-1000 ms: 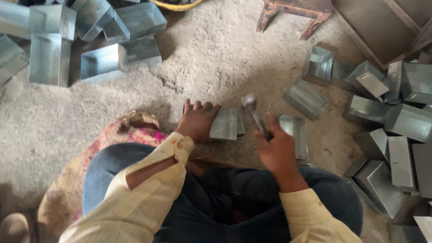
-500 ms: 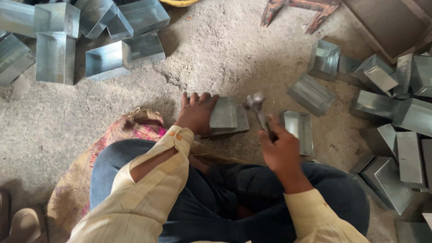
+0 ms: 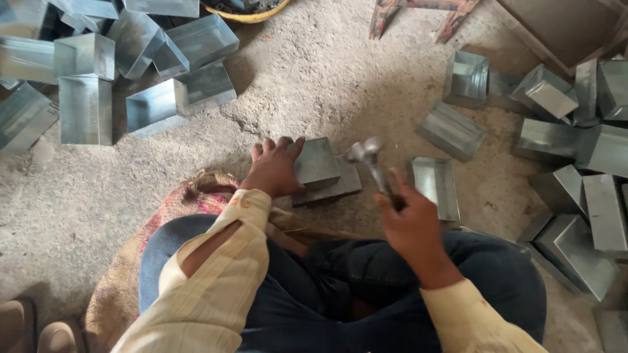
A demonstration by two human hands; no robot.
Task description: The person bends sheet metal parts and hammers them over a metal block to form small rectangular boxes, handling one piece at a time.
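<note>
1. The left hand lies palm down on a small sheet-metal box, fingers spread wide and flat over its left edge — pressing on it, not gripping.
2. That box sits on a flat metal plate on the floor, just ahead of the person's crossed legs.
3. The right hand has its fingers wrapped tight round the handle of a hammer; the head hangs in the air just right of the box, not touching it.
4. A shallow open tray lies on the floor just right of the hammer — nothing in it.
5. Far left, a heap of open metal boxes lies tumbled on their sides; the ones whose insides show are empty.
6. Right, another pile of boxes lies well apart from the hands, some open side up, some face down; what shows of their insides is bare.
7. A patterned cloth lies under the person's left knee.
8. At the top edge stand the feet of a rusty metal stand.
9. A yellow-rimmed basin shows at the top; its contents are too dark to tell.
</note>
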